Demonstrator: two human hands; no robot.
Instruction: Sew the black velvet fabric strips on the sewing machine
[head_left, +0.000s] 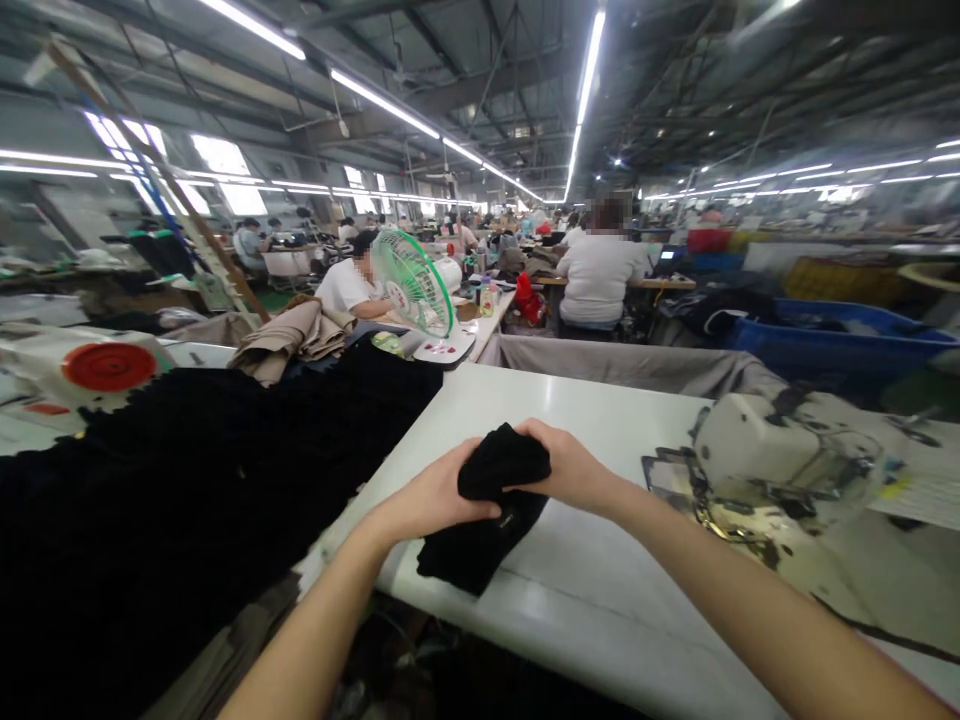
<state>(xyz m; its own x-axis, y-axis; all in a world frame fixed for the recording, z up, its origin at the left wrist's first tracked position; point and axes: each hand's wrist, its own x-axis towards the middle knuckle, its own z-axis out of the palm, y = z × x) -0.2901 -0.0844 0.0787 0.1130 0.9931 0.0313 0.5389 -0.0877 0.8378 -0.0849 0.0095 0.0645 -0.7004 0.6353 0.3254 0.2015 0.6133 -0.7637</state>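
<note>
Both of my hands grip one small piece of black fabric (487,510) just above a white table (592,590). My left hand (431,495) closes on its left side, thumb over the cloth. My right hand (566,465) pinches the upper right part. The lower end of the cloth trails down onto the tabletop toward me. A large heap of black fabric (172,500) lies to my left, close to my left forearm.
A white sewing machine (780,460) stands at the right on the table. A green desk fan (416,290) and beige folded cloth (296,335) sit beyond the heap. Blue bins (832,340) are at the right. Other people sit at tables farther back.
</note>
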